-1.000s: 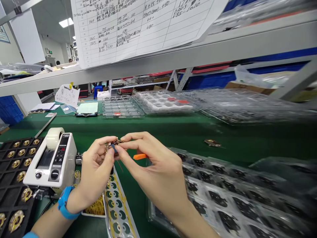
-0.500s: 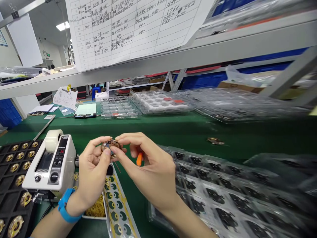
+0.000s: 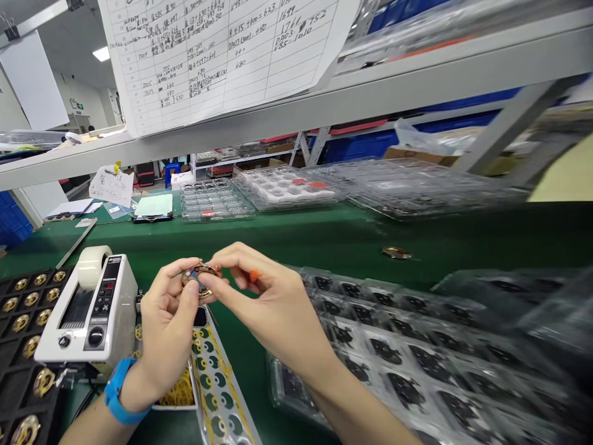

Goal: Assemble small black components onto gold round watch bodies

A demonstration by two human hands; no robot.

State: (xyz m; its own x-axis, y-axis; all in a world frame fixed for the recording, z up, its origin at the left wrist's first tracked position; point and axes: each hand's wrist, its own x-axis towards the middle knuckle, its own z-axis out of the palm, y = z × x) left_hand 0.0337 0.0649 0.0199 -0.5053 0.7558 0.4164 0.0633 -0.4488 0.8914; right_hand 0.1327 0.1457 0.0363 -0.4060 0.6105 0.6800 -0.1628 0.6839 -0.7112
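Observation:
My left hand (image 3: 167,327) and my right hand (image 3: 269,306) meet above the green bench, both pinching a small round copper-coloured coil part (image 3: 200,277). The right hand also keeps an orange-handled tool (image 3: 253,275) tucked under its fingers. A blue band is on my left wrist. Just left of the hands stands a white tape dispenser (image 3: 90,308). Below them lies a strip of yellow and green round stickers (image 3: 217,383).
A black tray (image 3: 23,321) of gold round parts is at the far left. Clear trays (image 3: 393,352) holding black parts fill the right front. One loose coil part (image 3: 396,252) lies on the green mat. More clear trays (image 3: 287,188) sit at the back under a shelf with a handwritten sheet (image 3: 217,52).
The view has shifted right and down a little. My hands stay together on the coil part; the orange tool has swung from sticking out sideways to tucked in under my right fingers.

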